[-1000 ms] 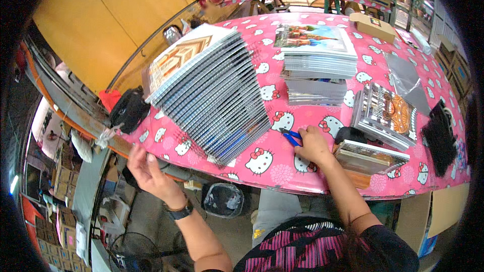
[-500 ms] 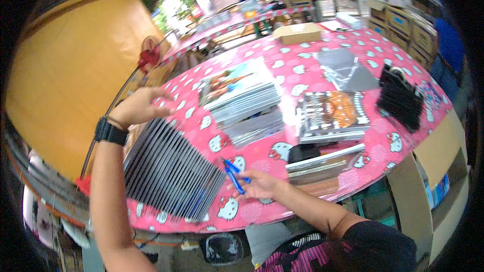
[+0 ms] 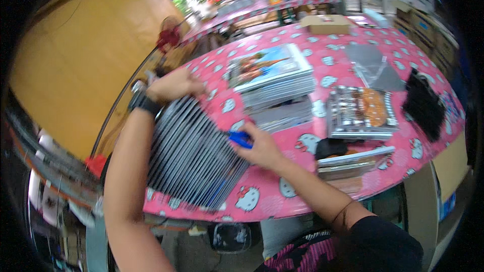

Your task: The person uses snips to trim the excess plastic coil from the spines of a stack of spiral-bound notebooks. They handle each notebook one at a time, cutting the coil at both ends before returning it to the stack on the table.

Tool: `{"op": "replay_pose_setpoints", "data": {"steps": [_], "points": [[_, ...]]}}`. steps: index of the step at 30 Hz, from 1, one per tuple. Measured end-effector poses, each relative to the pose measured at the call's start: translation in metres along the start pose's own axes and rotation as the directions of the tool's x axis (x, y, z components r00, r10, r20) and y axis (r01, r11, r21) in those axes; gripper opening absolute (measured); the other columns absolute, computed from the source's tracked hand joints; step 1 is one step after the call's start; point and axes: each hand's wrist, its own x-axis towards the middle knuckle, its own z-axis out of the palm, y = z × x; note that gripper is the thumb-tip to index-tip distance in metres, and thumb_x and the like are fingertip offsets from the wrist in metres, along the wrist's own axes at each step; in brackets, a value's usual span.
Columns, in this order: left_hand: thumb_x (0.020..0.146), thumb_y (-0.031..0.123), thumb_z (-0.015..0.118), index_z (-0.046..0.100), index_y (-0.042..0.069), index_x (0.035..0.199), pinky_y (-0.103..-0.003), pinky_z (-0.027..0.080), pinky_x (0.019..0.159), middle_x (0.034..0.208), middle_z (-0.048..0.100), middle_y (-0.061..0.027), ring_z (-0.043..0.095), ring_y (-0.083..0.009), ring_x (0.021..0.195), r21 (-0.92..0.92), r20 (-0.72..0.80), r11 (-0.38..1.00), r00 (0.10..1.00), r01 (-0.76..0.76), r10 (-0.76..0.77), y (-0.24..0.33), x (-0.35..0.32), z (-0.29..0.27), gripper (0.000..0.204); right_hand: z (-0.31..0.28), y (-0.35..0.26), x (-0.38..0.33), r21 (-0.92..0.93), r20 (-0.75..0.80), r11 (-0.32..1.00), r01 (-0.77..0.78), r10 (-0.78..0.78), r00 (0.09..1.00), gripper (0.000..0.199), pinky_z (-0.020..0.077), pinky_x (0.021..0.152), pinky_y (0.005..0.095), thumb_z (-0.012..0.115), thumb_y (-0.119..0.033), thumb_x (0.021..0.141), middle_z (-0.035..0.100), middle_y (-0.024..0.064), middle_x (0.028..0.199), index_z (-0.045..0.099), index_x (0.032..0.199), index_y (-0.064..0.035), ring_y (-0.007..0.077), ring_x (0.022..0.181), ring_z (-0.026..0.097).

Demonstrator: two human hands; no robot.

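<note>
A fanned row of thin, dark-edged flat panels [image 3: 189, 163], standing close together, covers the left end of the table. My left hand [image 3: 176, 86] is over the far end of the row, fingers bent loosely downward and slightly blurred; nothing shows in it. Blue-handled pliers, perhaps cutters [image 3: 241, 139], are gripped in my right hand [image 3: 263, 148]. Their tips point left at the right edge of the panels. Whether the tips touch a panel cannot be made out.
Right of the panels stands a stack of picture-covered flat packs [image 3: 275, 68]. Farther right are a second stack [image 3: 360, 113], clear plastic sleeves [image 3: 375, 65] and a black bundle [image 3: 423, 106]. An open cardboard box [image 3: 327, 25] sits at the back of the pink patterned tablecloth [image 3: 247, 199].
My right hand has brought the pliers up and against the panels' right side. My left hand has come lower, to the row's far end. The whole view has shifted.
</note>
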Motion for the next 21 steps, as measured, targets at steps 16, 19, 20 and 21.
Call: {"op": "replay_pose_setpoints", "data": {"steps": [16,19,20,21], "points": [[0.078,0.027,0.068,0.068,0.000,0.088,-0.025,0.047,0.066,0.074,0.067,-0.0049,0.060,-0.0095,0.069,-0.013,0.078,0.994,0.991,0.107,-0.106,0.027,0.002,0.000,0.030,0.002,-0.023,0.046,-0.292,-0.317,0.907,0.304,-0.391,0.864,0.039,0.0405,0.072,0.0432,0.067,-0.024,0.063,0.054,0.0139,0.085,0.052,0.093,-0.0038,0.0323,0.084,0.051],[0.075,0.021,0.069,0.068,0.002,0.090,-0.027,0.048,0.063,0.074,0.067,-0.0055,0.061,-0.0106,0.065,0.145,0.109,0.989,0.993,0.038,-0.054,0.028,0.006,-0.001,0.024,0.008,-0.024,0.048,-0.278,-0.338,0.898,0.341,-0.424,0.840,0.039,0.0401,0.072,0.0433,0.066,-0.023,0.063,0.054,0.0136,0.087,0.052,0.094,-0.0041,0.0325,0.085,0.051],[0.074,0.020,0.070,0.068,0.002,0.090,-0.027,0.048,0.062,0.073,0.067,-0.0060,0.061,-0.0110,0.065,0.211,0.118,0.977,0.992,0.016,-0.041,0.033,0.007,-0.002,0.023,0.008,-0.024,0.048,-0.279,-0.339,0.898,0.340,-0.424,0.840,0.039,0.0407,0.071,0.0433,0.066,-0.022,0.062,0.054,0.0135,0.086,0.052,0.093,-0.0041,0.0324,0.085,0.051],[0.072,0.018,0.071,0.068,0.003,0.089,-0.028,0.049,0.061,0.073,0.067,-0.0077,0.062,-0.0134,0.065,0.269,0.108,0.963,0.992,0.027,-0.058,0.038,0.008,-0.002,0.023,0.008,-0.026,0.048,-0.281,-0.341,0.898,0.339,-0.424,0.839,0.038,0.0413,0.071,0.0434,0.066,-0.022,0.062,0.055,0.0134,0.085,0.052,0.093,-0.0042,0.0323,0.084,0.052]]}}
